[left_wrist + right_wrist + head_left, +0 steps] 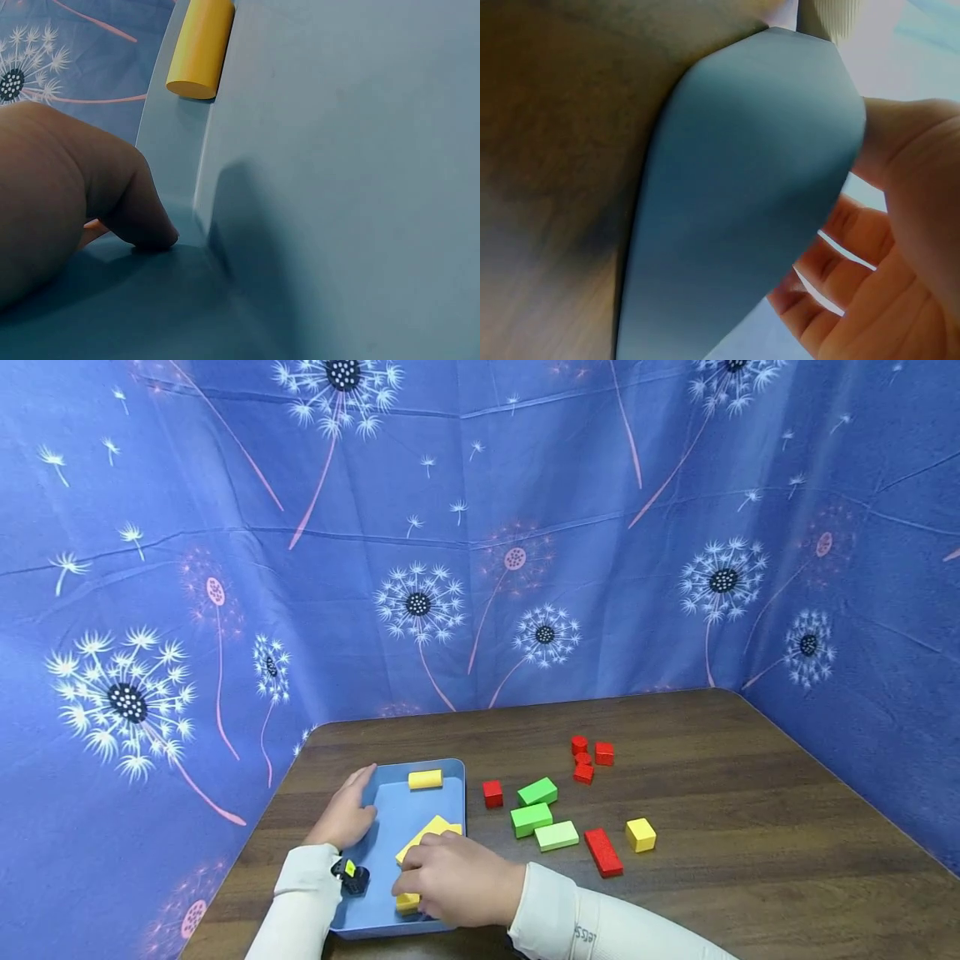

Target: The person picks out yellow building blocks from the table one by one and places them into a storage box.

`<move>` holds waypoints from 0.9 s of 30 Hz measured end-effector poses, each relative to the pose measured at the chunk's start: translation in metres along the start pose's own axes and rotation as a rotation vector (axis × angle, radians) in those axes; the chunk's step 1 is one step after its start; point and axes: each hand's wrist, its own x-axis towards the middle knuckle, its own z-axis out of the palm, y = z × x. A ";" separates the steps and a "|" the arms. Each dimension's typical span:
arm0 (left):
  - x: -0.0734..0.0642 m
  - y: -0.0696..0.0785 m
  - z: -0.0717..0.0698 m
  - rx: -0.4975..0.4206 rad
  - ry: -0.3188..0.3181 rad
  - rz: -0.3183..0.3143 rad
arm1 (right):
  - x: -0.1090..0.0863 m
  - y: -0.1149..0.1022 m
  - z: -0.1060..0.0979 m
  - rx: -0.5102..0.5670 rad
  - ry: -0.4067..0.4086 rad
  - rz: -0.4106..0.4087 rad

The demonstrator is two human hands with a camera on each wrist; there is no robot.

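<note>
A blue tray (386, 802) stands at the left of the table. My left hand (343, 817) grips its left wall, with the thumb (154, 217) on the inner side and the fingers outside. Over the tray's near right part is my right hand (457, 877), fingers bent down among yellow blocks. One long yellow block (420, 843) shows beyond its knuckles, and another yellow block (407, 903) lies under the fingertips, partly covered. In the right wrist view the tray wall (735, 187) hides those fingertips, so I cannot tell whether they pinch a block. A yellow cylinder (425, 779) lies at the tray's far end.
Right of the tray, several green blocks (531, 820) lie on the brown table (720, 777). A red cube (492, 793), a long red block (603, 852) and a yellow cube (641, 834) are nearby. Small red pieces (583, 760) sit farther back. A blue patterned cloth (480, 610) hangs behind.
</note>
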 end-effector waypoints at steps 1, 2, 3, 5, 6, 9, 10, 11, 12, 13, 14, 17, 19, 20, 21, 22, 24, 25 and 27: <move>0.000 0.001 0.000 0.002 -0.001 0.002 | -0.002 0.001 -0.001 0.006 0.003 0.001; 0.000 0.002 0.000 0.004 -0.002 0.004 | -0.003 0.001 -0.003 0.009 0.010 -0.001; 0.000 0.003 0.000 0.006 -0.002 0.004 | -0.005 0.001 -0.004 0.014 0.013 0.000; 0.000 0.004 -0.001 0.007 -0.008 -0.002 | -0.009 0.002 -0.007 0.021 0.018 0.005; 0.000 0.004 -0.001 0.009 -0.010 -0.002 | -0.010 0.002 -0.008 0.022 0.018 0.009; 0.000 0.003 0.000 0.016 -0.007 0.004 | -0.017 0.004 -0.009 0.030 0.008 0.029; 0.000 0.003 0.000 0.016 -0.006 0.006 | -0.019 0.005 -0.010 0.035 -0.001 0.037; 0.000 0.002 0.000 0.016 -0.005 0.008 | -0.021 0.006 -0.010 0.039 -0.008 0.043; 0.000 0.002 0.000 0.017 -0.003 0.009 | -0.023 0.007 -0.011 0.045 -0.018 0.051; 0.000 0.002 0.000 0.017 -0.001 0.008 | -0.024 0.008 -0.012 0.049 -0.024 0.056; 0.000 0.002 0.000 0.017 -0.002 0.008 | -0.026 0.010 -0.014 0.057 -0.029 0.063; 0.000 0.001 -0.001 0.014 0.000 0.003 | -0.032 0.012 -0.017 0.056 -0.020 0.070; 0.000 0.001 -0.001 0.013 0.001 0.005 | -0.035 0.013 -0.019 0.050 -0.005 0.071; 0.000 0.001 -0.001 0.011 0.001 0.006 | -0.037 0.014 -0.020 0.050 0.002 0.071; 0.000 0.001 -0.001 0.011 0.001 0.007 | -0.039 0.014 -0.021 0.046 0.009 0.070; 0.000 0.001 -0.001 0.011 -0.001 0.010 | -0.041 0.015 -0.021 0.042 0.018 0.069; 0.000 0.001 -0.001 0.015 -0.004 0.014 | -0.045 0.015 -0.023 0.038 0.033 0.076; 0.000 0.001 -0.001 0.015 -0.006 0.014 | -0.047 0.015 -0.024 0.033 0.044 0.078; 0.000 0.001 -0.001 0.015 -0.007 0.014 | -0.052 0.016 -0.025 0.022 0.065 0.083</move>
